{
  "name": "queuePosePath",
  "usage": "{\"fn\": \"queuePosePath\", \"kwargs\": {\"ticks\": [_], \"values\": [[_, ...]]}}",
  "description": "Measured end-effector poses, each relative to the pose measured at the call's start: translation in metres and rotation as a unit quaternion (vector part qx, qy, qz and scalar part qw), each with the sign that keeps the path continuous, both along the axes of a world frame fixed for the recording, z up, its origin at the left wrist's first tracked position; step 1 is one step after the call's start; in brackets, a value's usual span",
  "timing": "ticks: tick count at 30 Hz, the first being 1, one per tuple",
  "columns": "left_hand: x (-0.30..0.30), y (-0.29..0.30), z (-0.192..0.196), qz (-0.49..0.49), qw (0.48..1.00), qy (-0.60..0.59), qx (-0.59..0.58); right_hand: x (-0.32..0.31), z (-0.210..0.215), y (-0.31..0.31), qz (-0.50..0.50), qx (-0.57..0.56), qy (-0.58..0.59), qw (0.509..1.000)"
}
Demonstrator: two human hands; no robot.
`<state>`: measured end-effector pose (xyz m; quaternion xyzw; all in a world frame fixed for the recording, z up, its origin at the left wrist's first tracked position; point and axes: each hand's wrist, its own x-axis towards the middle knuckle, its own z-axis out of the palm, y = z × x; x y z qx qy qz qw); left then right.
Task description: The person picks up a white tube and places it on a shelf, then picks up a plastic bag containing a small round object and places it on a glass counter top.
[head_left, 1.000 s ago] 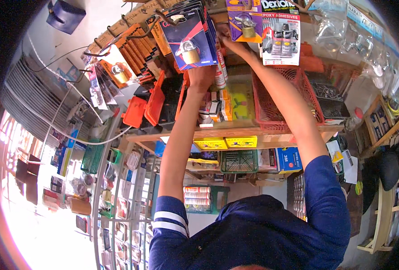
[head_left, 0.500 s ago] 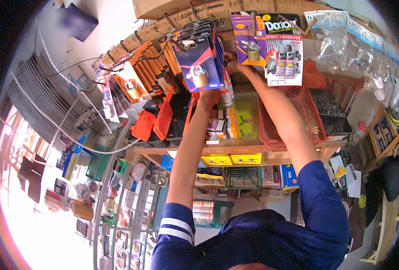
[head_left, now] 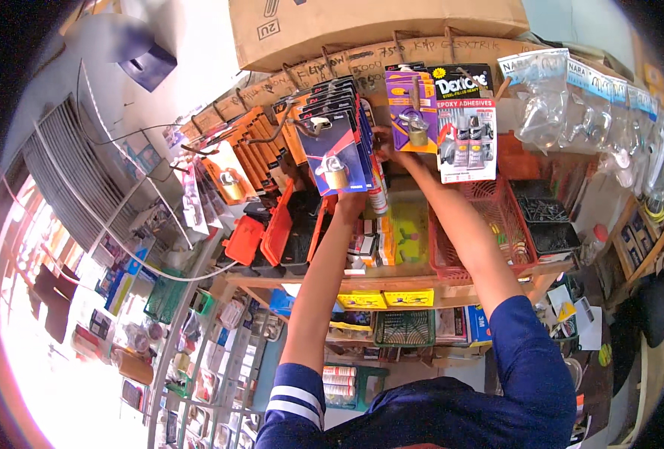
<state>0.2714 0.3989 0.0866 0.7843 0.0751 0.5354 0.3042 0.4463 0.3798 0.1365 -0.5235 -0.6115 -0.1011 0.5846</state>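
Padlock cards (head_left: 341, 148), upper centre — support them squarely; left hand (head_left: 352, 200), right hand (head_left: 385, 143) — can't tell your grip.

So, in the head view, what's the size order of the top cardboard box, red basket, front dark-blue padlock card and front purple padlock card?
Largest to smallest, as they look:
1. Cardboard box, cut off at top.
2. Red basket, partly hidden.
3. Dark-blue padlock card and purple padlock card: too alike to rank.
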Motion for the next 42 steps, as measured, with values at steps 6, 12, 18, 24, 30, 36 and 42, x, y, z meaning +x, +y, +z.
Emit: {"fn": "queuePosePath", "kwargs": {"ticks": [6,12,18,24,30,36,42], "values": [[-0.001,-0.031,0.016,0.126,0.991,0.055,0.001,0.006,-0.001,-0.004,-0.023,0.016,0.006,1.000],[0.011,-0.058,0.023,0.078,0.996,0.032,-0.032,0.003,-0.011,-0.007,-0.047,0.022,0.019,0.999],[-0.006,-0.044,0.012,0.253,0.924,0.146,0.247,-0.010,-0.025,-0.013,-0.032,0.031,0.000,0.999],[-0.020,-0.066,0.042,0.233,0.939,0.176,0.183,-0.022,-0.012,-0.057,-0.073,0.014,-0.058,0.996],[-0.054,-0.135,0.053,0.298,0.916,0.184,0.193,-0.072,0.021,-0.130,-0.141,-0.119,-0.050,0.982],[-0.141,-0.244,0.018,0.193,0.952,0.054,0.230,-0.126,0.020,-0.167,-0.031,-0.157,0.034,0.987],[-0.311,-0.364,-0.248,0.241,0.960,0.118,-0.080,-0.221,-0.033,-0.291,0.175,-0.088,0.112,0.974]]}}
